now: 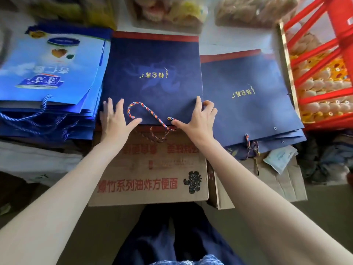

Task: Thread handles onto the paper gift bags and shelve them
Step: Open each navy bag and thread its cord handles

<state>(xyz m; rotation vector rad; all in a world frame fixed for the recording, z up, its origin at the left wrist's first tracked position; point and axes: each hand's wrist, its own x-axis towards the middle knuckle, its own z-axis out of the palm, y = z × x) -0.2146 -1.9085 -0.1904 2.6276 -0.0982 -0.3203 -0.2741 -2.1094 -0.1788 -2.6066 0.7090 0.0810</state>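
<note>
A dark blue paper gift bag (152, 77) with gold lettering lies flat on a cardboard box (149, 169) in front of me. A multicoloured rope handle (147, 111) is threaded through its near edge and curls over the bag's face. My left hand (116, 119) rests flat on the bag's near left corner, fingers straight. My right hand (196, 117) holds the near right corner, its thumb at the handle's right end and some fingers curled at the bag's side edge.
A stack of like dark blue bags (248, 100) lies to the right. Light blue printed bags (49, 77) with blue cords are piled at left. A red rack (322, 60) stands far right. Wrapped goods (172, 12) sit behind.
</note>
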